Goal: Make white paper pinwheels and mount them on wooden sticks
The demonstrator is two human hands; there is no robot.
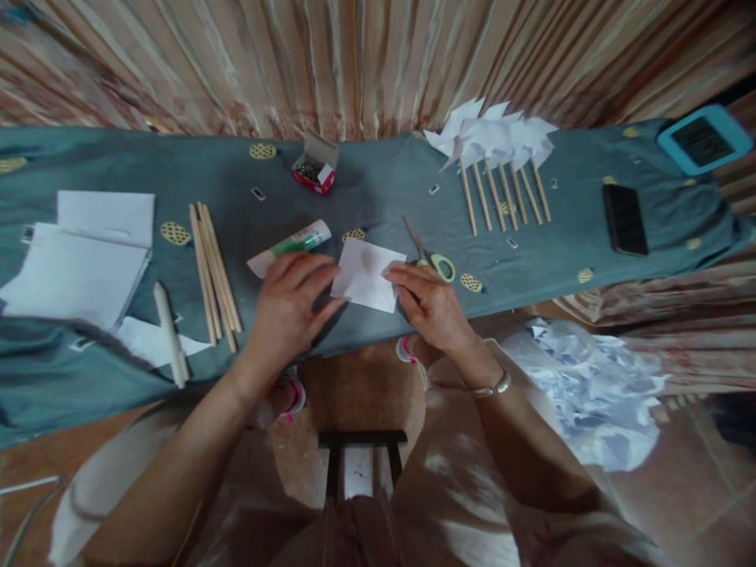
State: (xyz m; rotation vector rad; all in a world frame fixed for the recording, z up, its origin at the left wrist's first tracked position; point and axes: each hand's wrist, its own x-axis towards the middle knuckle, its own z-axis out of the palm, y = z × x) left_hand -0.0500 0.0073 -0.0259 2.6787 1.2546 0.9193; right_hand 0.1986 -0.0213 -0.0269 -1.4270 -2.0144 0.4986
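A small white square of paper (363, 272) with faint crease lines lies on the cloth in front of me. My right hand (434, 307) has its fingertips on the paper's right edge, pinching it. At the left edge, my left hand (292, 303) hovers with fingers curved and thumb apart, holding nothing. Behind those left fingers lies a white and green glue stick (301, 239), partly hidden. Scissors (440, 264) with pale green handles rest just beyond my right hand, which covers part of them.
Further back stands an open red box (316, 169) of small metal pieces. Several paper pinwheels (496, 134) on sticks lie back right, near a phone (624, 219) and a blue-framed device (705, 139). Leftward are wooden sticks (213, 272), a white pen-like tool (169, 331) and stacked paper (76, 272).
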